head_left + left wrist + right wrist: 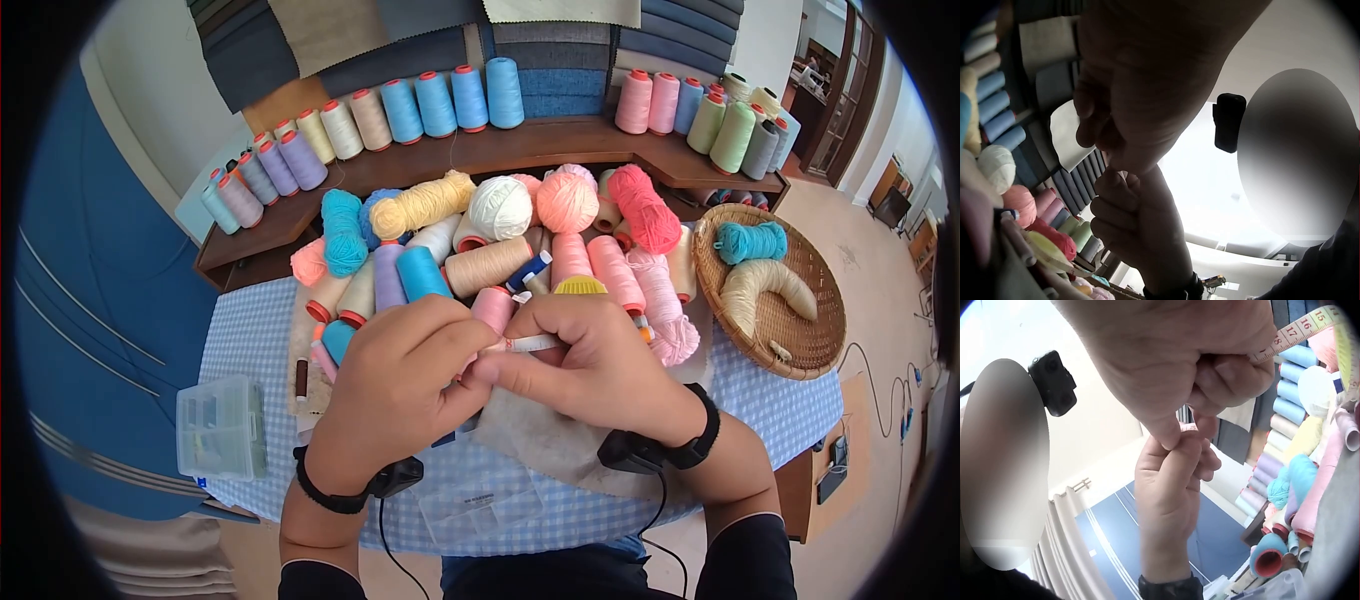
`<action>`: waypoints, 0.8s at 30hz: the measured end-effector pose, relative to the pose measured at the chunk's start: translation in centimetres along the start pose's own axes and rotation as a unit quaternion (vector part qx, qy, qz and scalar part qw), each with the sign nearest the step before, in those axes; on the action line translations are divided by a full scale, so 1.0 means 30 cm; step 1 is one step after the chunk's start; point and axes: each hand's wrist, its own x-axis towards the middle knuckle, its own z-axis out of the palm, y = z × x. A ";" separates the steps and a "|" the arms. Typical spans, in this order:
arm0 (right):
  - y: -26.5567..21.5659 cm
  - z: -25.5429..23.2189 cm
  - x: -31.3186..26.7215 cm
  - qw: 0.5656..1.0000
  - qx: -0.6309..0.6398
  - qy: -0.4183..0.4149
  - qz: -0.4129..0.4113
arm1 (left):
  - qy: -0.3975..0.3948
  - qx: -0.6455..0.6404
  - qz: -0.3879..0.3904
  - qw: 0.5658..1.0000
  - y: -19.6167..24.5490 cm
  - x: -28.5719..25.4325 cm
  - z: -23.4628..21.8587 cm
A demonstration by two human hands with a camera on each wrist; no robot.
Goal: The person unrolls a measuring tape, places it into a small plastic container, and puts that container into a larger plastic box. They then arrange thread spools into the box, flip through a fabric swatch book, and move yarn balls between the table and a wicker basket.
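Both hands meet above the table's near side. The left hand (405,370) (1147,81) (1169,487) pinches one part of a measuring tape (535,343) (1297,334) between thumb and fingers. Close against it, the right hand (610,365) (1138,234) (1179,356) holds the same tape, its other fingers curled round it. In the right wrist view the printed tape runs out of the right fist and bends to a yellowish stretch at the edge. The fingers hide much of the tape between the hands.
Thread cones and yarn balls (568,203) crowd the table beyond the hands. A wicker basket (828,300) with yarn stands right, a clear plastic box (218,430) left. Cloth (545,450) lies below the hands; a wooden shelf (560,145) with cones stands behind.
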 end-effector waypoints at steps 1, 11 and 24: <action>-0.003 -0.001 0.002 1.000 0.002 0.002 0.000 | 0.001 0.000 -0.001 1.000 0.001 0.000 0.001; -0.026 -0.037 0.004 0.976 0.176 -0.088 0.094 | 0.020 -0.152 -0.053 0.987 -0.019 -0.007 -0.032; -0.033 -0.042 -0.002 0.969 0.212 -0.074 0.099 | 0.005 -0.203 -0.049 0.978 -0.021 -0.011 -0.033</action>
